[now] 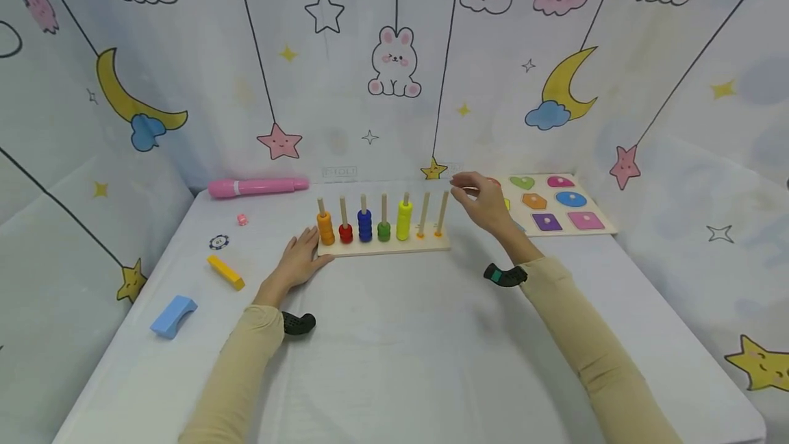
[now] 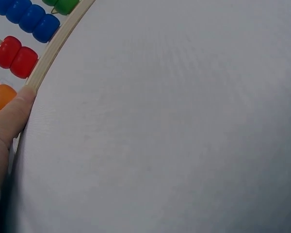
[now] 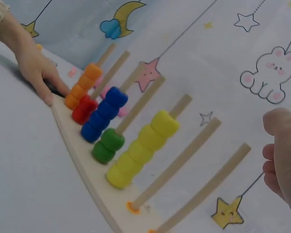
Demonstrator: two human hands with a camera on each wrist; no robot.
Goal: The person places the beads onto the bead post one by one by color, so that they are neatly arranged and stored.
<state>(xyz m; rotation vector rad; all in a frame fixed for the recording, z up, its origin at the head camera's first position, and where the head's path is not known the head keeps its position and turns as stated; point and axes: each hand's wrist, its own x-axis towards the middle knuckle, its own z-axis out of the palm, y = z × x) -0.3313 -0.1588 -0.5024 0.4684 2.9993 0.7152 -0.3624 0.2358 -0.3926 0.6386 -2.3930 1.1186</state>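
Note:
A wooden bead stacker [image 1: 385, 248] stands on the table, with a row of upright pegs. Orange beads [image 3: 82, 86], red beads [image 2: 17, 57], blue beads [image 1: 365, 226], green beads [image 1: 384, 231] and yellow beads [image 3: 143, 149] sit on its pegs; the two rightmost pegs are bare. My left hand [image 1: 300, 257] grips the base's left end, the thumb [image 2: 24, 99] against the front edge beside the orange beads. Just right of the last bare peg [image 1: 442, 214], my right hand [image 1: 483, 203] is raised, fingers loosely bent, with nothing visible between them.
A shape puzzle board [image 1: 594, 205] lies behind the right hand. Along the left are a pink pen-shaped toy [image 1: 259, 187], a small pink piece [image 1: 242, 220], a black-and-white chip [image 1: 218, 242], a yellow block [image 1: 225, 273] and a blue arched block [image 1: 174, 316]. A patterned curtain borders the table.

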